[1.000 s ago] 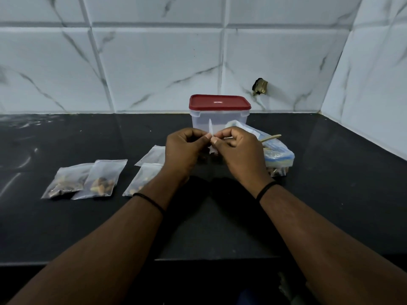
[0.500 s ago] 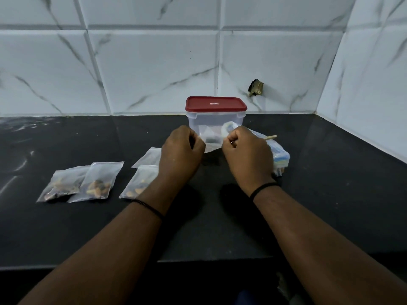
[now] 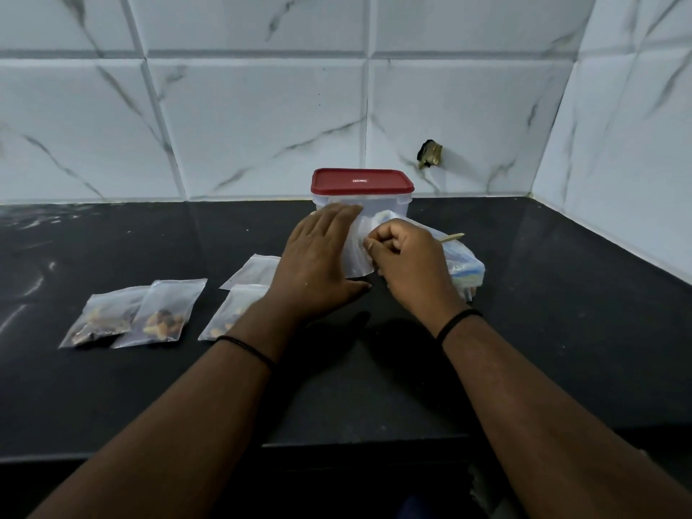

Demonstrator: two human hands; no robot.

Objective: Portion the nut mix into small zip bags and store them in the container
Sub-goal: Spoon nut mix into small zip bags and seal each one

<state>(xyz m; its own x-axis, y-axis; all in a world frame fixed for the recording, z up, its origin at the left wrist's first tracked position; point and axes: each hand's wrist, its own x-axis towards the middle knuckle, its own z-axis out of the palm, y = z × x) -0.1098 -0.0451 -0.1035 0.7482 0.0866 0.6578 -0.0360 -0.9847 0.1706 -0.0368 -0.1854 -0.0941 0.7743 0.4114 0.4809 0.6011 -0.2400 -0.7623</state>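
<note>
The black counter [image 3: 561, 331] runs back to the tiled wall [image 3: 262, 125] and meets a second tiled wall at the right corner; its near edge crosses below the forearms, and open dark surface lies in front of the hands and to the far right. The container [image 3: 362, 196], red lid on, stands against the back wall. Just in front of it the small zip bag [image 3: 357, 256] is held up between the hands: the left hand [image 3: 318, 267] lies flat with fingers straight against the bag's left side, its grip apart, while the right hand [image 3: 410, 262] has its fingers curled, pinching the bag's right edge. The large nut-mix bag [image 3: 462, 264] sits just behind the right hand. Three filled bags [image 3: 164, 312] and an empty one lie to the left. Half a second ago both hands were fists pinching the bag's top; the left has since flattened.
</note>
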